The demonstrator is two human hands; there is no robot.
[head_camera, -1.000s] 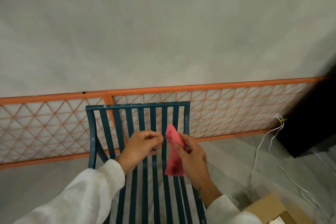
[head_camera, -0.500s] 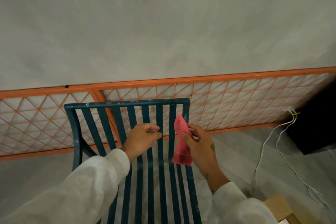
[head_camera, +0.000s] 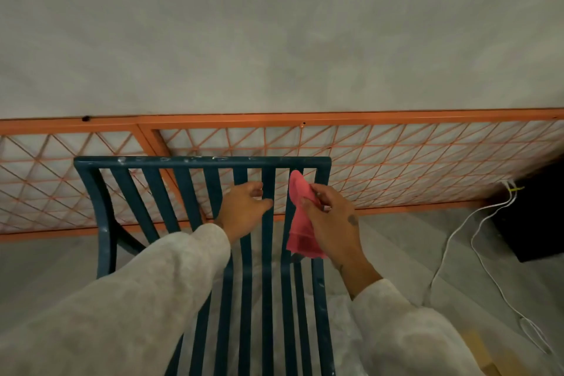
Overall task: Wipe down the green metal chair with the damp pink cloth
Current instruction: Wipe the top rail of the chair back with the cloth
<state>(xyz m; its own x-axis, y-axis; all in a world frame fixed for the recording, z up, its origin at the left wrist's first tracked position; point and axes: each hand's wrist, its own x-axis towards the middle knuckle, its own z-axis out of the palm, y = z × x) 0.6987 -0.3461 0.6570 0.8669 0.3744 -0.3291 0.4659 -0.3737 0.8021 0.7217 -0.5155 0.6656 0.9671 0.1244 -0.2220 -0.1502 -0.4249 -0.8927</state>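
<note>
Pinching the pink cloth (head_camera: 300,223) between thumb and curled fingers, the right grip (head_camera: 331,217) holds it up against the right end of the backrest of the green metal chair (head_camera: 201,162). The cloth's upper tip stands just under the top rail. Its lower part hangs down over the second slat from the right. Whether the fabric presses on the metal cannot be told.

The left grip (head_camera: 242,210) is relaxed and grasps nothing. Its fingers are loosely bent in front of the middle slats and its thumb tip reaches the next slat toward the cloth. Both arms wear pale sleeves (head_camera: 152,299) that come in from the lower edge.

The chair faces the person, with its slats running from the top rail down into the seat and pale specks along the rail. Behind it an orange lattice frame (head_camera: 396,159) leans along a grey wall (head_camera: 274,40). To the right, white cables (head_camera: 451,238) trail over the floor beside a black box (head_camera: 534,229).
</note>
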